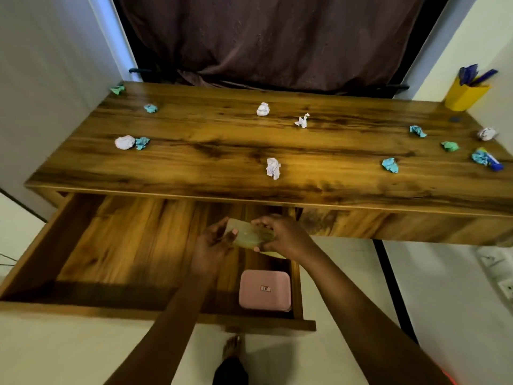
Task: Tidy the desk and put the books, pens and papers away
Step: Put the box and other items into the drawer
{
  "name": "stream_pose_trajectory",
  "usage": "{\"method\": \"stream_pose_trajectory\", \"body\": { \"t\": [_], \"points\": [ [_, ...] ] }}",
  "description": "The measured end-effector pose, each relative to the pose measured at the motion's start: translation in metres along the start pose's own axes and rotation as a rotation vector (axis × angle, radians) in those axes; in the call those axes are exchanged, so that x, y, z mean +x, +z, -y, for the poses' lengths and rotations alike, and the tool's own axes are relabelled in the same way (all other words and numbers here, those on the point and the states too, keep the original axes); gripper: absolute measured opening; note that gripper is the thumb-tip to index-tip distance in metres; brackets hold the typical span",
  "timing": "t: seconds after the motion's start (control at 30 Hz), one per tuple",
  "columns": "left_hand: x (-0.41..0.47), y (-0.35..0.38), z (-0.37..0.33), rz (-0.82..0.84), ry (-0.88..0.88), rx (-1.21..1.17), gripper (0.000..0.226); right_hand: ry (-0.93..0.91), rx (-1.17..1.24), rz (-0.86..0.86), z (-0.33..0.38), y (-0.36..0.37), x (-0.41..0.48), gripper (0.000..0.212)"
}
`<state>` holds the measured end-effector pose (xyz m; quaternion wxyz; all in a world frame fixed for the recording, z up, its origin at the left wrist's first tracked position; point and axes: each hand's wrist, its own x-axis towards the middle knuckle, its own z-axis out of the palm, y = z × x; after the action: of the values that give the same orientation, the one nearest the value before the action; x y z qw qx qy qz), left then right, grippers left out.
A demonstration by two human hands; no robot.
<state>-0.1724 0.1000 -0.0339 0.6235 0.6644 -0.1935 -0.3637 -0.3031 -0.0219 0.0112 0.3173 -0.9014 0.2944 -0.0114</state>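
Both my hands hold a small yellowish-green pad or packet (251, 235) over the open left drawer (116, 245) of the wooden desk (249, 151). My left hand (212, 245) grips its left end and my right hand (283, 236) grips its right end. Several crumpled paper balls lie on the desktop: white ones (263, 109) (273, 168) (125, 142) and blue or green ones (390, 165) (150, 108) (449, 146). A blue pen (492, 162) lies at the right edge beside a blue paper ball.
A pink case (265, 290) sits in the drawer's front right corner. A yellow pen holder (465, 95) with blue pens stands at the desk's far right corner. A dark curtain (272, 37) hangs behind the desk. My foot (231, 348) is on the floor below the drawer.
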Motion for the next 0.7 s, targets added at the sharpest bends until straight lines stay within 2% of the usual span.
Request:
{"method": "stream_pose_trajectory", "body": {
  "t": [0.13, 0.27, 0.37, 0.5, 0.7],
  "points": [
    [0.001, -0.004, 0.010, -0.133, -0.130, -0.126, 0.035, -0.035, -0.030, 0.073, -0.008, 0.011, 0.010, 0.056],
    [0.016, -0.001, 0.029, -0.175, -0.234, -0.120, 0.033, 0.005, -0.158, 0.154, -0.030, 0.017, 0.020, 0.054],
    [0.020, 0.008, 0.047, -0.123, -0.277, 0.076, 0.032, -0.042, -0.331, 0.225, -0.038, 0.025, 0.022, 0.042],
    [0.016, 0.002, 0.061, -0.050, -0.221, 0.421, 0.041, -0.102, -0.596, 0.267, -0.043, 0.037, 0.020, 0.034],
    [0.013, -0.010, 0.062, 0.007, -0.243, 0.695, 0.025, -0.092, -0.610, 0.228, -0.045, 0.042, 0.021, 0.026]
  ]
}}
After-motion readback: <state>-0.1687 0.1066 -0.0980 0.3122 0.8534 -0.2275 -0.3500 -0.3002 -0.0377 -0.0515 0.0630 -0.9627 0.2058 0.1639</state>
